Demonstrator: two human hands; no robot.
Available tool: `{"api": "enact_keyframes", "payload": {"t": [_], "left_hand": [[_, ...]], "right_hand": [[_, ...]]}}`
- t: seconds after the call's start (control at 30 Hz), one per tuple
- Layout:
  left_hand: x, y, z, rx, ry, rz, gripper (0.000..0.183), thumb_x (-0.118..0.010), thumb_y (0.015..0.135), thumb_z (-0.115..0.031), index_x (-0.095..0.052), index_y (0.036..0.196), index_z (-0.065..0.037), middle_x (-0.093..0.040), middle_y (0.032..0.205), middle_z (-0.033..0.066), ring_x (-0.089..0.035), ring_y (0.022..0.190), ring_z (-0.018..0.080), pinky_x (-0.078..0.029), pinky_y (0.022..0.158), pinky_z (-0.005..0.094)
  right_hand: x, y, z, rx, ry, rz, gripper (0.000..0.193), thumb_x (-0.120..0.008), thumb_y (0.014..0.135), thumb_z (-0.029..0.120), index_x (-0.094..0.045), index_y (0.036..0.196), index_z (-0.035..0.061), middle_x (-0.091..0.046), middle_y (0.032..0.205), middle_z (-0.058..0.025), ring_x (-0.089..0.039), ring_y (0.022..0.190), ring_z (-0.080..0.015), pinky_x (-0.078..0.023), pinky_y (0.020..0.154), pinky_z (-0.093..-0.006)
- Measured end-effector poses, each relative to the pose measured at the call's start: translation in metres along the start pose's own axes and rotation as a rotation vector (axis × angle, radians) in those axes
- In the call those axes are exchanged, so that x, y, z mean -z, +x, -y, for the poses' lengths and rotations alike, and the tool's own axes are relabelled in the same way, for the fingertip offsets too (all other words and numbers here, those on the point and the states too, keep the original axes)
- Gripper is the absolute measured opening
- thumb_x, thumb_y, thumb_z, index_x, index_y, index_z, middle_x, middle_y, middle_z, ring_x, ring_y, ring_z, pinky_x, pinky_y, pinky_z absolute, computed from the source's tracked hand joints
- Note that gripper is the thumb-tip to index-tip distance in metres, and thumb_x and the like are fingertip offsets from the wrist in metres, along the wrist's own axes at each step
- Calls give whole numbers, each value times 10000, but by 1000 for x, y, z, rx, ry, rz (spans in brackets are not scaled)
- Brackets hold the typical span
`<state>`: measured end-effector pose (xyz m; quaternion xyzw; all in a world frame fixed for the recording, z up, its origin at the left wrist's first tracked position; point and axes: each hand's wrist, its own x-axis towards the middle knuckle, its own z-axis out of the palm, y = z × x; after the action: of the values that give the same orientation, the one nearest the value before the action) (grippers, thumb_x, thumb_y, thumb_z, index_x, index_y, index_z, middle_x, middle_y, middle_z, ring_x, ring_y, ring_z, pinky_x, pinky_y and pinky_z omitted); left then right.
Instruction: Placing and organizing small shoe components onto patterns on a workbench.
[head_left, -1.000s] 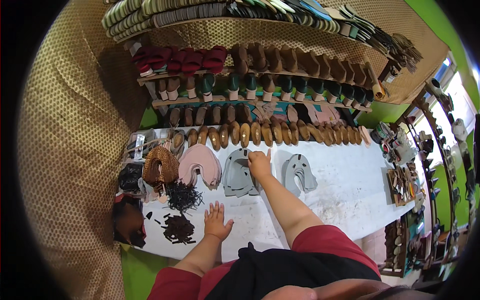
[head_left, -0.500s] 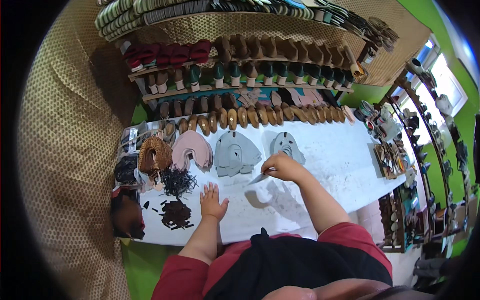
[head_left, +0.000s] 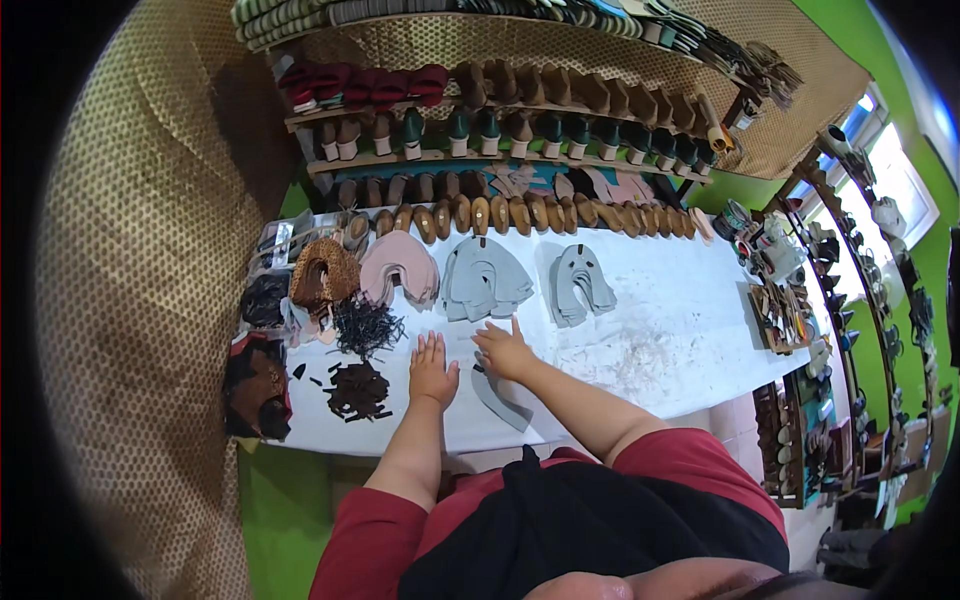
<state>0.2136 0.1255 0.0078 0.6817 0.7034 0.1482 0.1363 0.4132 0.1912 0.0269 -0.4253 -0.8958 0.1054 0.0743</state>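
Observation:
My left hand (head_left: 433,373) lies flat on the white tabletop, fingers straight and holding nothing. To its right, my right hand (head_left: 504,352) has its fingers spread, palm down, by the upper end of a curved grey piece (head_left: 502,402) that lies on the table in front of me. It looks like a shoe upper cut from leather or similar sheet; its upper end is partly hidden by the hand. Beyond my hands lie a wide stack of grey U-shaped shoe uppers (head_left: 487,285) and a narrower grey stack (head_left: 568,290) with small dark tabs at its top.
Left of these are pink uppers (head_left: 388,262), brown patterned uppers (head_left: 322,272), a tangle of black strips (head_left: 368,325) and a pile of small dark brown pieces (head_left: 358,392). Wooden shoe lasts (head_left: 480,215) line the back edge, below shoe shelves. A tool box (head_left: 778,315) stands right.
My right hand has moved left, toward my left hand, and its pinch has opened. The grey piece it held now lies on the table. The whole view has shifted slightly.

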Motion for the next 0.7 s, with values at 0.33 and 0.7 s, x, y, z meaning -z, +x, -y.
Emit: {"api": "enact_keyframes", "payload": {"t": [0.33, 0.7], "left_hand": [[14, -50, 29, -157, -90, -227, 684, -599, 896, -287, -375, 1501, -61, -278, 1608, 169, -214, 1492, 401, -157, 1191, 570], [77, -140, 202, 633, 196, -426, 767, -580, 956, -358, -207, 1574, -99, -82, 1655, 186, -59, 1525, 394, -105, 1204, 556]], "right_hand": [[-17, -76, 25, 98, -40, 214, 736, -512, 934, 561, -280, 1562, 255, -178, 1644, -148, -141, 1520, -359, -115, 1188, -612], [-13, -73, 28, 71, 39, 199, 680, -563, 923, 500, -376, 1521, 235, -252, 1617, -119, -163, 1514, -335, -87, 1170, -664]]}}
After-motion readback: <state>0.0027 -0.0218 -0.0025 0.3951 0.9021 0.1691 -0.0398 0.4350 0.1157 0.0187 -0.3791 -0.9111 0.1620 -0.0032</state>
